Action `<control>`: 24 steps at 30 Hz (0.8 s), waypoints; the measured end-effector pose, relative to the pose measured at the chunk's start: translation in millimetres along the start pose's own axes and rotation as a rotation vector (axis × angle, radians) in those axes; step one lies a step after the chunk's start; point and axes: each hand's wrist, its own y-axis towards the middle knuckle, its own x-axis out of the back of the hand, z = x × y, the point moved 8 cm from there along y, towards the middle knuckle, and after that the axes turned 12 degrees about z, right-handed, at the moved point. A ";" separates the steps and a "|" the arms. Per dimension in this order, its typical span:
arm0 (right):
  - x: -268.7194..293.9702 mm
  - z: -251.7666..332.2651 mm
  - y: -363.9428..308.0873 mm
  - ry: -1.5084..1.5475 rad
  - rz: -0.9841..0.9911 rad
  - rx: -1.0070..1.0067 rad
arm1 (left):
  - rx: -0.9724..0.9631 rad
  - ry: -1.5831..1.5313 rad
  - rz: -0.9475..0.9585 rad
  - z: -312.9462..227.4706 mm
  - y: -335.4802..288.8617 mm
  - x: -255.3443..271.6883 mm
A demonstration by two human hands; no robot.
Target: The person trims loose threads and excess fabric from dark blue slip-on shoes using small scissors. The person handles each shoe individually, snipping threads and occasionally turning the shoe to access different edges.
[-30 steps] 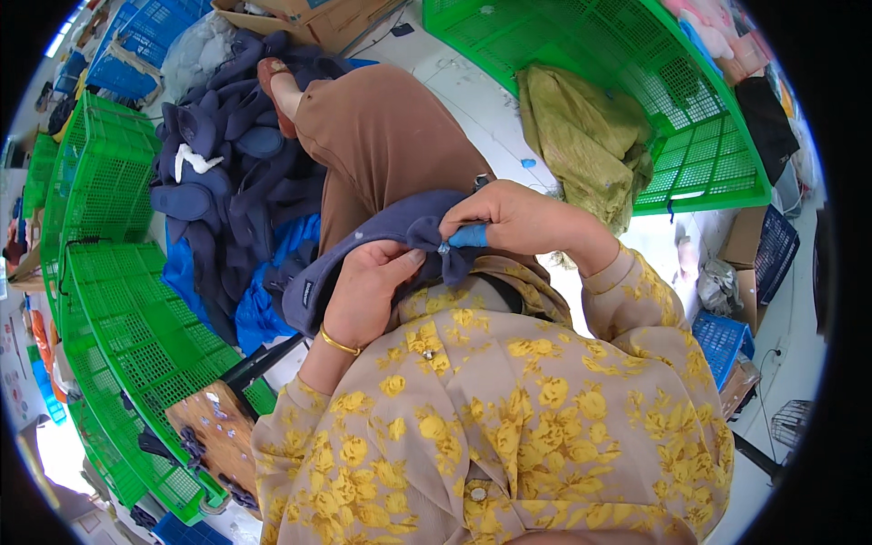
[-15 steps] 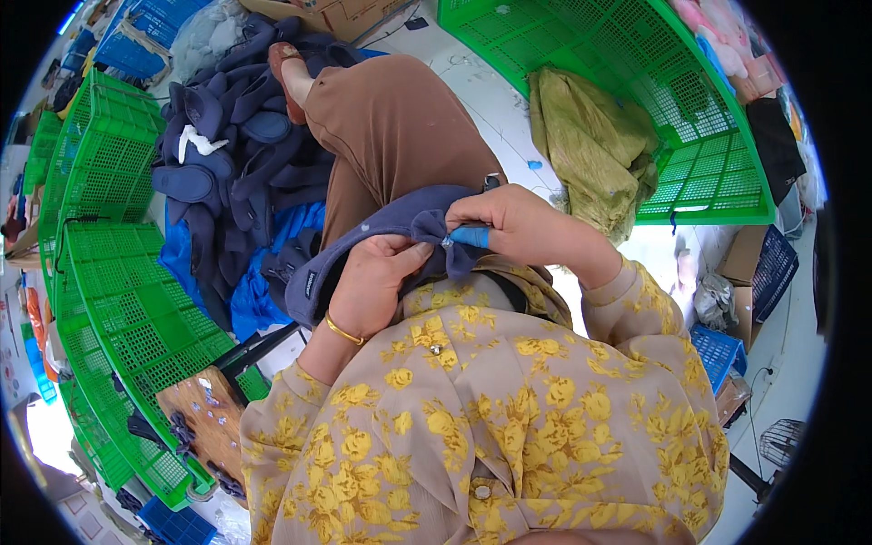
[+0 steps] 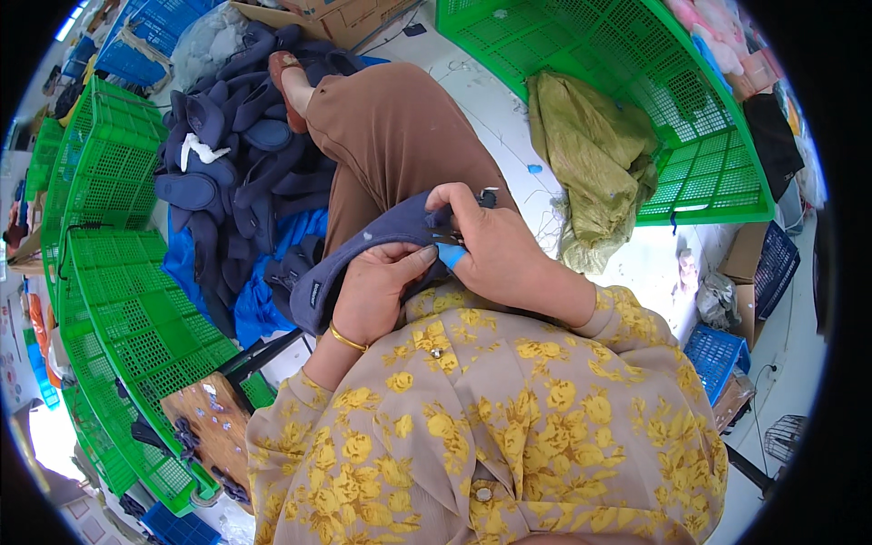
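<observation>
A navy fabric slipper [image 3: 350, 252] lies across my lap, with a small label near its heel. My left hand [image 3: 371, 289] is closed on its near edge, thumb and fingertips pinched together. Close by, my right hand [image 3: 495, 250] is curled at the toe end, with blue wrapping on one digit. It grips a small dark metal tool that looks like thread snips [image 3: 490, 196], mostly hidden by the fingers. The slipper's toe is partly covered by my right hand.
A heap of navy slippers [image 3: 238, 154] lies on blue sheeting [image 3: 259, 309] ahead left. Green crates [image 3: 136, 300] line the left side. Another large green crate [image 3: 708, 173] stands at the right, beside an olive sack [image 3: 595, 154]. A wooden board [image 3: 207, 422] holds small scraps near my left elbow.
My right hand has turned, raising its index finger, and dark metal now shows near its fingertips. The gathered bow at the toe is no longer visible. My left hand keeps its hold, shifted slightly.
</observation>
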 end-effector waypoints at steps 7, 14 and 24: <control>25.0 -5.5 1.6 0.316 0.074 0.088 | -0.054 -0.049 -0.002 -0.6 1.5 0.7; 21.9 39.7 -4.7 -0.222 0.029 0.348 | -0.045 -0.058 0.071 4.6 3.0 0.9; 8.3 54.0 -15.8 -0.520 0.018 0.634 | -0.105 -0.041 0.080 3.6 4.0 -3.4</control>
